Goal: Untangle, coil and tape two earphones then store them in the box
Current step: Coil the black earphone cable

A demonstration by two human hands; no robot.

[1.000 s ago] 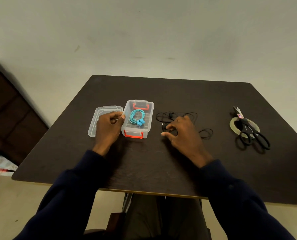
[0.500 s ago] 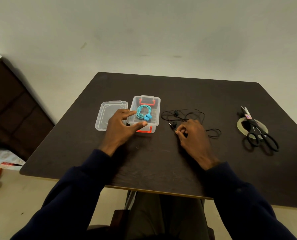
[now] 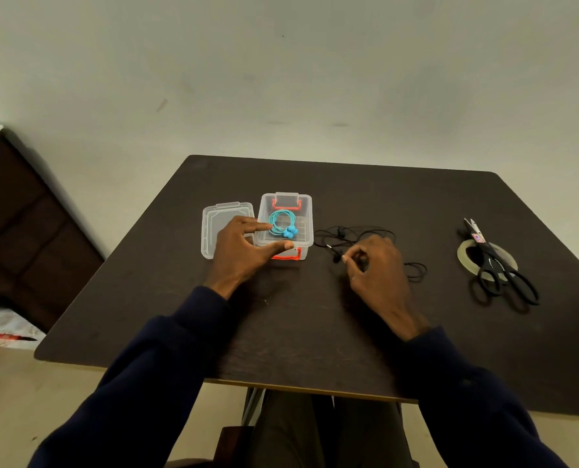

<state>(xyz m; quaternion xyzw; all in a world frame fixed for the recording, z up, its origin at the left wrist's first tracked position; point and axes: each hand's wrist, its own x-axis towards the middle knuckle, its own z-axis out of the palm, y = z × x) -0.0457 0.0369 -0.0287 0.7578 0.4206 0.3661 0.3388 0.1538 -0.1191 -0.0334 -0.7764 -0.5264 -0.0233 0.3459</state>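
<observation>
A clear plastic box (image 3: 309, 228) with red latches stands open on the dark table (image 3: 315, 315). A coiled blue earphone (image 3: 280, 223) lies inside it. My left hand (image 3: 241, 251) has spread fingers, with the thumb at the box's front rim and a finger at its left wall. Right of the box, the black earphone (image 3: 345, 232) lies tangled in loose loops. My right hand (image 3: 377, 268) has curled fingers and pinches the black cable near its plug end. Part of the cable is hidden under that hand.
The box's clear lid (image 3: 210, 231) lies flat just left of the box, partly under my left hand. Black scissors (image 3: 499, 271) rest on a roll of clear tape (image 3: 463, 256) at the table's right. Dark furniture (image 3: 28, 231) stands to the left of the table.
My left hand has left the lid and spread its fingers against the box. My right hand has drawn back slightly and curled its fingers onto the black cable.
</observation>
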